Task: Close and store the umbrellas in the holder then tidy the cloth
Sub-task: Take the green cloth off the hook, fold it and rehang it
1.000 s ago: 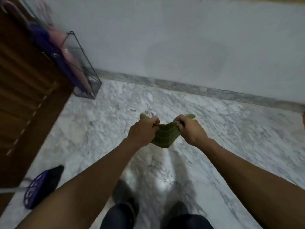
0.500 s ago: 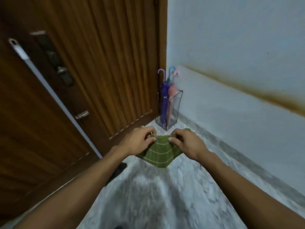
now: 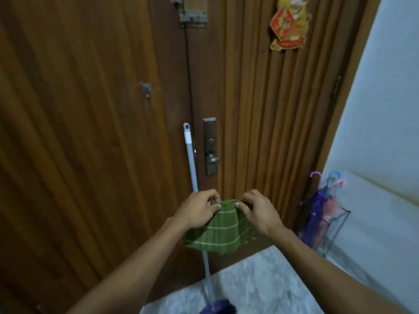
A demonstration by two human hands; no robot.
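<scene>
A green cloth [image 3: 217, 232] with pale stripes hangs folded in front of me, held by its top edge. My left hand [image 3: 199, 209] pinches its upper left corner and my right hand [image 3: 258, 211] pinches its upper right corner. At the right, in the corner by the wall, a clear wire-framed holder [image 3: 333, 225] stands on the floor. Closed umbrellas [image 3: 317, 205], purple and pink with curved coloured handles, stand upright inside it.
A wooden double door [image 3: 90, 132] with a metal handle plate [image 3: 209, 146] fills the view ahead. A broom [image 3: 192, 168] with a pale handle and purple head leans against it. Marble floor [image 3: 260, 286] lies below, a white wall [image 3: 381, 132] at right.
The view has swung up and left from the floor to the door. The holder now sits at the right edge. Both hands keep hold of the cloth, which hangs longer.
</scene>
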